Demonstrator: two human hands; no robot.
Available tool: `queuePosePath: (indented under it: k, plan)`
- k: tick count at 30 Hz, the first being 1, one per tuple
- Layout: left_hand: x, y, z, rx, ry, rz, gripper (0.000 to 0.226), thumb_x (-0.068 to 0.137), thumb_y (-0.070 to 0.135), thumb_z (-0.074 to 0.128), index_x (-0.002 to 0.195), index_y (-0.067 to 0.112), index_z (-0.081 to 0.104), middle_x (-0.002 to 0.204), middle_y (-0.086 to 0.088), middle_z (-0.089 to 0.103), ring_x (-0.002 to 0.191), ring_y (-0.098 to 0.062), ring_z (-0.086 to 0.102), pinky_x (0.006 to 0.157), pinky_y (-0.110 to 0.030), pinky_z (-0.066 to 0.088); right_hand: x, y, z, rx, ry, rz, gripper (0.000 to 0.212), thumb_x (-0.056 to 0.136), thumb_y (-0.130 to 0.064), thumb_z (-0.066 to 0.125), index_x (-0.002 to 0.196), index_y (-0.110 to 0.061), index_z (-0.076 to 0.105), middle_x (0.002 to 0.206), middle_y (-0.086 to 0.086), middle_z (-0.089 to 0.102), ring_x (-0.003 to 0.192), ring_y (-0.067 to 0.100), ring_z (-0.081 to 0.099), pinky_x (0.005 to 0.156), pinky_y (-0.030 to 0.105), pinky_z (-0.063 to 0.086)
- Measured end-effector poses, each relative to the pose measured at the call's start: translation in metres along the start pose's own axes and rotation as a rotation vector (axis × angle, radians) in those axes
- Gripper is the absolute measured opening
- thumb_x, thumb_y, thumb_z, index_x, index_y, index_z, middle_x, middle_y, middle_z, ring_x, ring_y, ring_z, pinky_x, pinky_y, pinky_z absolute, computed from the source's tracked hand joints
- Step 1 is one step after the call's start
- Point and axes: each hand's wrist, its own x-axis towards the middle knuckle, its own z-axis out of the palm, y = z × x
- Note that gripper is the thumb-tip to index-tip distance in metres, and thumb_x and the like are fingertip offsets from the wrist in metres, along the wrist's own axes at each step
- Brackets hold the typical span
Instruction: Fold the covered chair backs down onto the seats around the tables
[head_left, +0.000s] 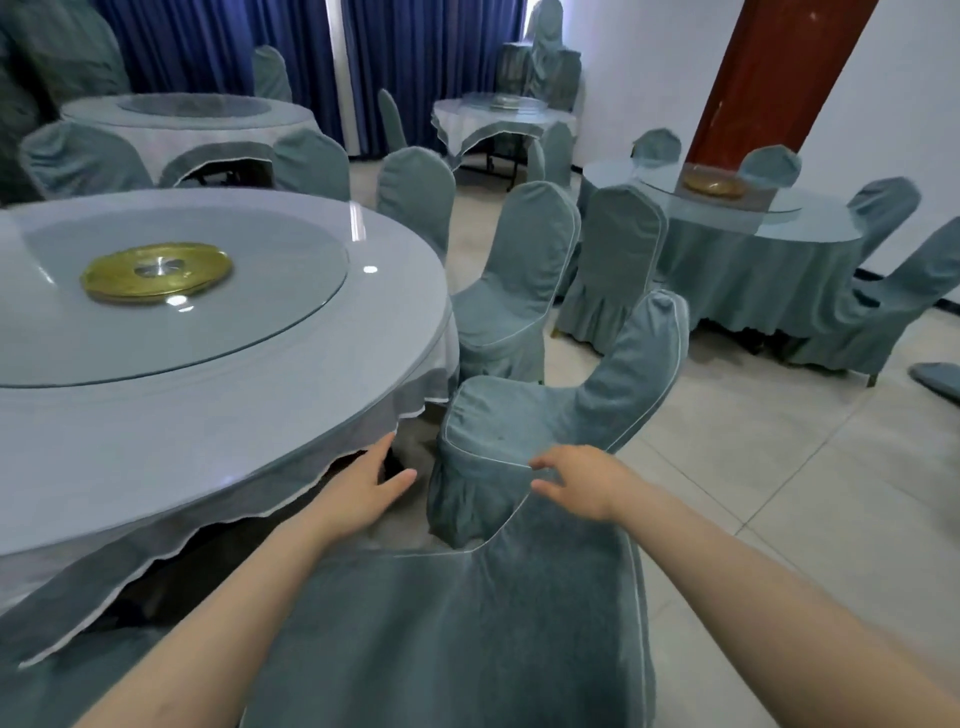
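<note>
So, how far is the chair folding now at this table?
Done: no chair here looks folded yet. In hand: the right hand reaches the top edge of the nearest chair back; left hand open beside it. Left: the next chair and those behind it, backs upright.

We've only got the one wide-angle head cam, looking forward and down, close over the nearest covered chair.
</note>
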Motion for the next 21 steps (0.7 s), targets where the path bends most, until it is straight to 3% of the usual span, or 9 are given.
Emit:
queuePosePath:
  k: [5,7,11,14,17,19,21]
  plan:
    - [0.01,0.022,0.029,0.002,0.093,-0.093,0.064,0.094,0.043,0.049,0.148,0.03,0.018,0.145,0.007,0.041,0.117,-0.001,0.042,0.079,-0.011,0.03,0.04,0.053,-0.004,-0.139,-0.108,-0.178,0.039,0.095,-0.043,0.046,0.131,-0.028,0.051,0.13,-0.001,0.057,0.118,0.022,0.052,0.095,0.037,0.044]
    - [0.007,0.029,0.042,-0.012,0.137,-0.142,0.065,0.094,0.044,0.049,0.149,0.028,0.018,0.148,0.005,0.038,0.128,-0.009,0.041,0.088,-0.011,0.031,0.049,0.061,-0.004,-0.152,-0.142,-0.268,0.037,0.095,-0.042,0.047,0.129,-0.03,0.052,0.127,-0.003,0.059,0.114,0.021,0.054,0.091,0.036,0.045]
    - [-0.013,0.053,0.078,-0.053,0.268,-0.3,0.069,0.093,0.046,0.049,0.15,0.024,0.018,0.155,0.009,0.023,0.139,-0.009,0.027,0.108,-0.019,0.021,0.061,0.08,0.003,-0.21,-0.231,-0.503,0.036,0.095,-0.042,0.046,0.128,-0.029,0.053,0.128,-0.004,0.058,0.116,0.02,0.053,0.093,0.036,0.045]
    - [-0.03,0.073,0.112,-0.049,0.299,-0.398,0.068,0.093,0.047,0.049,0.15,0.024,0.018,0.155,0.007,0.023,0.138,-0.011,0.03,0.11,-0.021,0.022,0.058,0.09,0.01,-0.209,-0.295,-0.633,0.031,0.098,-0.04,0.039,0.113,-0.022,0.06,0.118,0.001,0.063,0.107,0.023,0.055,0.089,0.035,0.045]
    - [-0.042,0.091,0.146,-0.076,0.313,-0.47,0.068,0.092,0.049,0.048,0.15,0.028,0.017,0.154,0.007,0.025,0.136,-0.013,0.034,0.107,-0.021,0.024,0.055,0.097,0.016,-0.144,-0.274,-0.702,0.041,0.1,-0.043,0.034,0.101,-0.014,0.062,0.102,0.003,0.066,0.096,0.024,0.058,0.083,0.036,0.045]
    - [-0.048,0.102,0.17,-0.083,0.328,-0.51,0.068,0.092,0.05,0.048,0.149,0.028,0.018,0.154,0.006,0.027,0.137,-0.013,0.033,0.105,-0.018,0.023,0.049,0.102,0.019,-0.152,-0.3,-0.752,0.046,0.099,-0.05,0.035,0.099,-0.015,0.064,0.097,0.003,0.067,0.093,0.024,0.058,0.091,0.034,0.039]
    - [-0.051,0.11,0.19,-0.08,0.319,-0.524,0.068,0.092,0.051,0.048,0.149,0.026,0.021,0.154,0.006,0.027,0.138,-0.011,0.029,0.105,-0.017,0.021,0.046,0.11,0.019,-0.165,-0.321,-0.841,0.041,0.093,-0.053,0.047,0.107,-0.02,0.066,0.106,0.0,0.067,0.1,0.02,0.058,0.1,0.029,0.032]
